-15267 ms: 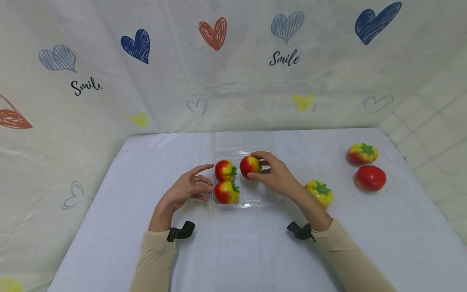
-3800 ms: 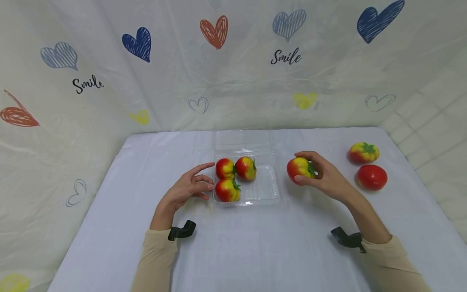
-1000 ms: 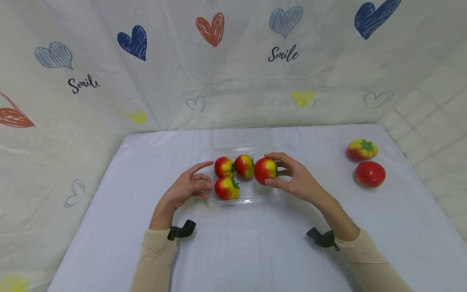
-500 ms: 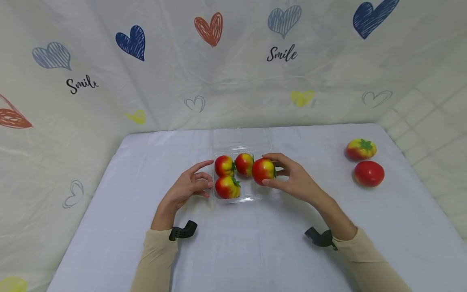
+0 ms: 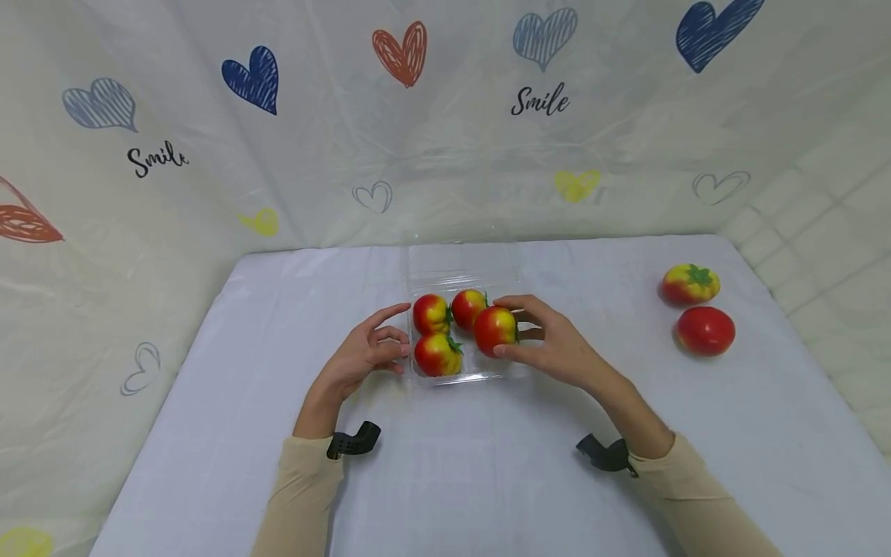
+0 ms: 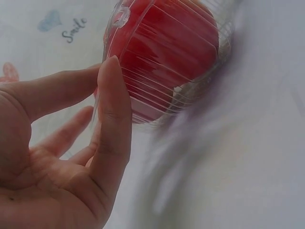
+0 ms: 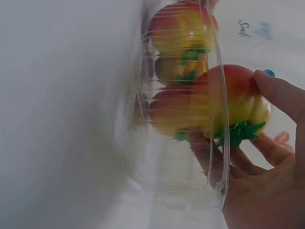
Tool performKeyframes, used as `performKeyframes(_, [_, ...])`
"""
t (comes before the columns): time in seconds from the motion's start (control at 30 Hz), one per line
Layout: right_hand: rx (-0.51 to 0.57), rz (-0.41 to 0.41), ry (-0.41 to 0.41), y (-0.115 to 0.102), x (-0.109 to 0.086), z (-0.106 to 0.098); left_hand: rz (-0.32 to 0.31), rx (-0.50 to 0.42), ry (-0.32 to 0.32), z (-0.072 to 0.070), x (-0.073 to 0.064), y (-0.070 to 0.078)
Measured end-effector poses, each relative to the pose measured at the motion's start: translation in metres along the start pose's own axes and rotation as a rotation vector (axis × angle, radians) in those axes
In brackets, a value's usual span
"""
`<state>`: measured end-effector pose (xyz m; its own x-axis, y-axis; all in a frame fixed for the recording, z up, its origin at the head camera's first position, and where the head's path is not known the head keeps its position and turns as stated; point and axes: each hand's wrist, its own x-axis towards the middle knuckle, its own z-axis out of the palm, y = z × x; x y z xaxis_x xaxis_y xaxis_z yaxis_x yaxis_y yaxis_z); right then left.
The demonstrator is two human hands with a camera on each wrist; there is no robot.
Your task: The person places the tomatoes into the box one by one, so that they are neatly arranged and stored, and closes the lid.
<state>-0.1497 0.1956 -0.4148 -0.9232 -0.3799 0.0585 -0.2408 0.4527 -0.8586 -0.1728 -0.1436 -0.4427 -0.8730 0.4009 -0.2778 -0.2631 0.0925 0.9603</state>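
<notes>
In the head view my right hand grips a red-and-yellow toy tomato with a green leafy top. It holds it over the right part of a clear plastic clamshell box. Thumb and fingers go round the stem side; the right wrist view shows the held tomato above the rim. At the box's left side, my left hand pinches the rim between thumb and finger, as the left wrist view shows. Inside the box sit a back left tomato, a front left tomato and a back middle tomato.
The clear lid stands open behind the box, against the patterned backdrop. At the far right of the white-covered table lie a yellow-red tomato and a plain red one, close together.
Over fifteen seconds the back middle tomato was released in the box and another tomato picked up from the right. In the last second, the held tomato moved slightly left and down; the box shifted slightly.
</notes>
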Motion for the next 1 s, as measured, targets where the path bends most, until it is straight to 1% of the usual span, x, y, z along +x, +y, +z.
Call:
performKeyframes(0.13, [-0.005,-0.014,-0.014,0.0,0.001,0.003,-0.007,-0.005,0.001,0.001,0.0,0.0])
performKeyframes(0.37, [-0.043,-0.005,-0.035,-0.001,0.002,0.008,-0.015,-0.011,0.014,0.002,0.001,0.0])
performKeyframes(0.57, [-0.059,-0.015,-0.049,-0.002,0.002,0.012,-0.014,-0.027,0.012,0.001,0.001,0.0])
performKeyframes(0.8, [-0.071,0.007,-0.071,-0.003,0.003,0.014,-0.011,-0.024,0.009,0.001,0.001,0.0])
performKeyframes(1.0, [-0.067,0.01,-0.078,-0.002,0.004,0.017,-0.013,-0.024,0.016,0.001,0.001,-0.001])
